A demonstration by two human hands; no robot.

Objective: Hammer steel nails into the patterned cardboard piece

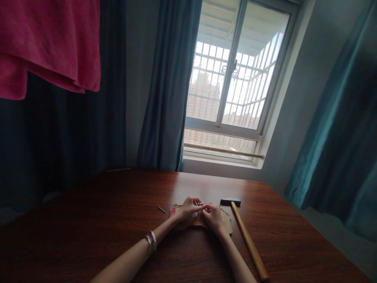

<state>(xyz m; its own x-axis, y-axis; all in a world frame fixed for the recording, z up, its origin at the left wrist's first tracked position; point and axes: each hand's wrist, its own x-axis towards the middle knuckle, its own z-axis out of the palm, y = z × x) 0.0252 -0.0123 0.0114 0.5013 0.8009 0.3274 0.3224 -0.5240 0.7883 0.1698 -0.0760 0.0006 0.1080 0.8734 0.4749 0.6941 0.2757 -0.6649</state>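
Take the clock from where your fingertips nearly meet, with 12 toward the window: the sheet (pixel 227 221), a tan, flat piece, lies on the bench (pixel 118 220) right under that centre, its long axis running roughly 9 to 3, so it spreads to both sides of you rather than away. The relation to mind is the narrow gap between your two sets of fingers, over the middle of the sheet. Your left hand (pixel 189 208) comes in from about 8 and its fingers are drawn together at the tips, pinching what looks like a small silvery bit (pixel 201 203); that makes the left the nearer hand to it. Your right hand (pixel 211 215) comes in from about 4, its fingers curled close beside the bit, but you cannot tell from here whether they grip anything. A pink patch (pixel 173 212) shows on the sheet's 9 o'clock end. Off the sheet, a rod (pixel 161 209) lies out at 9, slanting from 10 to 4, nearer your left hand. The hammer (pixel 246 234) has its head at 3 and its handle running down toward 5, alongside your right forearm, so the right is nearer to it.
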